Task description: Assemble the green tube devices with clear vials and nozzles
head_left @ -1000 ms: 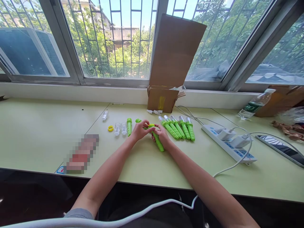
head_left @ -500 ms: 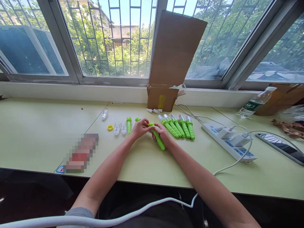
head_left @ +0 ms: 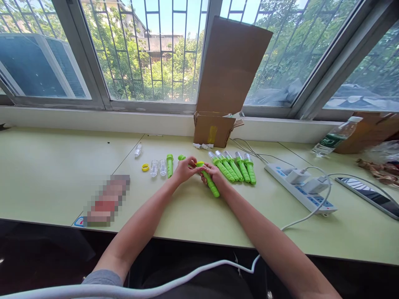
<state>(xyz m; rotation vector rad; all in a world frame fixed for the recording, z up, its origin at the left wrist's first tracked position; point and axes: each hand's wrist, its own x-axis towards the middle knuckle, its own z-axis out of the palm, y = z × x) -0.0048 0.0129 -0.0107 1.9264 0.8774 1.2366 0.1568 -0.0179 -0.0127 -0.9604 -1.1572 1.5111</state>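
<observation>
My right hand [head_left: 215, 174] grips a green ribbed tube [head_left: 212, 187] that slants down to the right over the table. My left hand [head_left: 184, 169] pinches the yellow ring [head_left: 200, 164] at the tube's upper end. Just right of my hands lies a row of several finished green tubes with clear caps [head_left: 233, 166]. To the left lie another green tube [head_left: 169, 164], a small green cap [head_left: 181, 157], two clear caps [head_left: 158, 167], a loose yellow ring [head_left: 145, 167] and a small clear vial [head_left: 137, 150].
An open cardboard box [head_left: 213, 128] stands against the window sill, with small white parts [head_left: 202, 146] before it. A white power strip [head_left: 301, 189] with plugs and cables lies to the right, then a phone [head_left: 370, 195] and a water bottle [head_left: 335, 137]. A blurred patch [head_left: 107, 201] lies left.
Both hands have stayed on the green tube, which has shifted slightly to the right. The view has barely moved.
</observation>
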